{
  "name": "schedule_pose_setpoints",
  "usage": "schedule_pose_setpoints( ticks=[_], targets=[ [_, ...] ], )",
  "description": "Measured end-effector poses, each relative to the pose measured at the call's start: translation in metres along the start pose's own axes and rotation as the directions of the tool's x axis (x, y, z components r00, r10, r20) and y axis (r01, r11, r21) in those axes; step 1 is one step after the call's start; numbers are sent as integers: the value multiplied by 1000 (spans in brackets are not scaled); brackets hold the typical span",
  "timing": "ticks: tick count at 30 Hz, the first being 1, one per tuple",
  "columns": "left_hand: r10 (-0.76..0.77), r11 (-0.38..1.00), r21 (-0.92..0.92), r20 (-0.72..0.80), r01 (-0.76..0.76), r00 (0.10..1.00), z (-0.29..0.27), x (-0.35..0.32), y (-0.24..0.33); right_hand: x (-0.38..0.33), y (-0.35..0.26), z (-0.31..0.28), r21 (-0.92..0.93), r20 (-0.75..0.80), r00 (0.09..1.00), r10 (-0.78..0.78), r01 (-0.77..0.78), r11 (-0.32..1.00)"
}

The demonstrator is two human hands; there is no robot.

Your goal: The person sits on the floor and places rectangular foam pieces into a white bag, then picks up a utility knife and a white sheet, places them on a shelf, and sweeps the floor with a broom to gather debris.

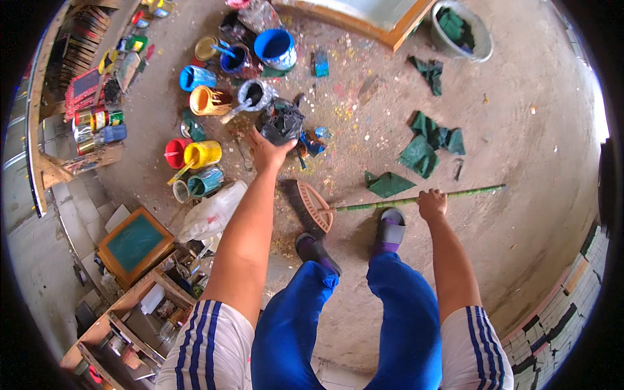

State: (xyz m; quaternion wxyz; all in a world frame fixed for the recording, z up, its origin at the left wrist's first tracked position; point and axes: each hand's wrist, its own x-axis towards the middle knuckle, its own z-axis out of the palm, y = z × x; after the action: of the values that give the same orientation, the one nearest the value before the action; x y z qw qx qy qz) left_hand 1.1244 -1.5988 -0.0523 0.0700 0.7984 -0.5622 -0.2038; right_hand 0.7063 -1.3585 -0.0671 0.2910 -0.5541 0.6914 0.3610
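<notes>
Gripping broom handle (416,201) (right hand (432,203)) — left hand (266,151) touching black bag (283,123).

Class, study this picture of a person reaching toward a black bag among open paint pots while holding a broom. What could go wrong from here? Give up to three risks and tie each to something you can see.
1. The left hand touches the black bag, right beside open paint pots; a tug might tip one and spill paint.
2. The right hand holds the broom low across the feet, so it may trip a step.
3. Green rags scattered on the floor could slip underfoot.
</notes>
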Motion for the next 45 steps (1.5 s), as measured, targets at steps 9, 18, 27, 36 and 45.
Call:
schedule_pose_setpoints(
  ticks=[9, 18, 27, 36, 45],
  targets=[
    [-346, 702, -601, 181, 382, 921, 82, 32, -123, 64, -174, -105, 661, -318, 933, -167, 344, 667],
    [-237, 211, -908, 313, 363, 920, 66, -9, -133, 104, -307, -114, 909, -159, 974, -163, 209, 361],
    [-240, 183, -896, 357, 404, 903, 21, -60, -109, 82, -211, -46, 938, -345, 906, 244, 321, 133],
    [-438, 343, -885, 146, 315, 887, 7, -74, -97, 26, -57, 22, 909, 294, 824, 484, -85, -408],
    [-417, 550, -809, -49, 209, 908, 25, -26, -121, -16, 10, 82, 548, 789, 295, 539, 57, -834]
  ],
)
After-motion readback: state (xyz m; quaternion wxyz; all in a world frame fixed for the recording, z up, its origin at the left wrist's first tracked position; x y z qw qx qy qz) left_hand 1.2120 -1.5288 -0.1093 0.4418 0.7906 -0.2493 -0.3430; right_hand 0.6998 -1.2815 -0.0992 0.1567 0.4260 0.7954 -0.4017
